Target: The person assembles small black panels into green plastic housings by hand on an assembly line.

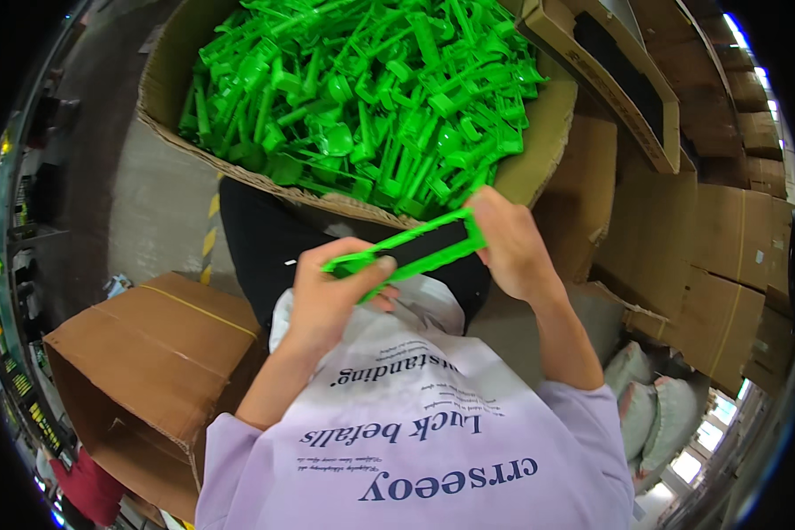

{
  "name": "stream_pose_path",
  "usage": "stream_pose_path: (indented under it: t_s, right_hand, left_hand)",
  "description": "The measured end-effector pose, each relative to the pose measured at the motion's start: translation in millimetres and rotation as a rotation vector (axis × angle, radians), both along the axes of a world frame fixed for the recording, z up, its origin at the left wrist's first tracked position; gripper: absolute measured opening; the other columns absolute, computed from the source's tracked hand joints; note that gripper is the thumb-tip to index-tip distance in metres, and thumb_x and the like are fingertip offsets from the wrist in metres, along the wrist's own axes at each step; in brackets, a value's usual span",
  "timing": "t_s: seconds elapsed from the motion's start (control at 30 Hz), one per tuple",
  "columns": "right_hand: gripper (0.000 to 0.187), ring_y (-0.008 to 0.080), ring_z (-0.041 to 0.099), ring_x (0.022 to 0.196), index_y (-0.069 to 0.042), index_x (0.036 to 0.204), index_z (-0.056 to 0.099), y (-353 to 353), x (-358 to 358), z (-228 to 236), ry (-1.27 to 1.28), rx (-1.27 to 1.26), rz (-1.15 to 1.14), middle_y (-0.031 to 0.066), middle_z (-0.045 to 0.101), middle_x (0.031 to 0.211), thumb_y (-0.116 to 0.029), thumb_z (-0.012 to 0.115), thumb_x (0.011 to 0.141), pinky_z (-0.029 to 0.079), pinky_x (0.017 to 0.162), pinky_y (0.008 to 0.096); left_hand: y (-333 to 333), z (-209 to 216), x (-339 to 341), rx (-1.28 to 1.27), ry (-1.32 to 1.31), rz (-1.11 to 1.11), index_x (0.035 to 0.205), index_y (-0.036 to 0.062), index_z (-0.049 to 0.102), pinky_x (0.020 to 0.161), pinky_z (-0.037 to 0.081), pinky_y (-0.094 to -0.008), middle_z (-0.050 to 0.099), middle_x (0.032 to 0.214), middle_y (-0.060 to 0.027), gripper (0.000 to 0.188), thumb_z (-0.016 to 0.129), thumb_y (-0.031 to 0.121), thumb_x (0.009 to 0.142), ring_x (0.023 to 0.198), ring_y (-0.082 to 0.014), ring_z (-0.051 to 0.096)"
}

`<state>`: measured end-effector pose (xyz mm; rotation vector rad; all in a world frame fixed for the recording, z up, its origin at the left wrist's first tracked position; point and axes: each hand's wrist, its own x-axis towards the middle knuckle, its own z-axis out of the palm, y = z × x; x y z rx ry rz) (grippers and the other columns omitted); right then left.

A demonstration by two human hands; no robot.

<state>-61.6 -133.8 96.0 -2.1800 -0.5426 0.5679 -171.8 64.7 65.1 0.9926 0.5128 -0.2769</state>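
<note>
Between my two hands, above my lap, is a bright green plastic frame [428,261], long and narrow with an open middle. My left hand [331,287] grips its near left end, thumb on top. At the far right end, the fingers of my right hand [511,240] close around the frame's corner. The frame slants upward to the right, just off the near edge of a big cardboard box [269,184]. That box is heaped with similar green plastic parts [362,97], some long and thin, some with rounded ends.
An open cardboard box [163,322] stands on the floor at my left. At the upper right lies a shallow carton [632,84] with a dark inside, beside stacked cardboard [680,238]. Several white sacks [654,411] lie at the right. Yellow-and-black tape [210,225] marks the floor.
</note>
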Motion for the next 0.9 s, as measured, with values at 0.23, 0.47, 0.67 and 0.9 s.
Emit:
stream_pose_path:
  t_s: [0.23,0.47,0.67,0.9]
  right_hand:
    - [0.037,0.0113,0.052,0.05,-0.004,0.101,0.056,-80,-30,-20,0.233,0.853,-0.95,0.0063,0.058,0.072,-0.037,0.04,0.096,0.036,0.037,0.0225]
    - [0.038,0.0134,0.048,0.061,-0.003,0.1,0.058,-191,-55,-16,-0.006,1.154,-1.315,0.0089,0.062,0.081,-0.037,0.041,0.097,0.035,0.048,0.024]
    - [0.029,0.0109,0.049,0.061,-0.004,0.093,0.06,-184,-51,-31,-0.026,1.082,-1.237,0.0048,0.06,0.076,-0.029,0.047,0.095,0.034,0.048,0.0236]
    - [0.02,0.0084,0.048,0.055,-0.006,0.082,0.058,-143,-32,-29,-0.038,1.022,-1.164,0.0014,0.055,0.065,-0.021,0.051,0.094,0.032,0.047,0.0223]
  left_hand:
    - [11,21,40,0.052,-0.292,-0.289,0.127,-0.0001,0.049,0.071,0.055,-0.029,0.057,0.121,-0.0132,0.042,0.062,0.013,0.089,0.092,-0.019,0.063]
    - [75,12,104,0.621,-0.312,-0.085,0.117,-0.0004,0.058,0.069,0.052,-0.0274,0.064,0.107,-0.0091,0.032,0.057,0.02,0.093,0.09,-0.0137,0.062]
    - [155,2,131,1.476,-0.286,-0.065,0.091,0.0005,0.069,0.061,0.049,-0.0317,0.068,0.076,-0.012,0.019,0.065,0.019,0.086,0.068,-0.0201,0.065]
    - [110,-11,153,1.412,-0.496,-0.818,0.093,0.0016,0.069,0.071,0.051,-0.0379,0.068,0.085,-0.0175,0.02,0.067,0.016,0.078,0.078,-0.0321,0.065]
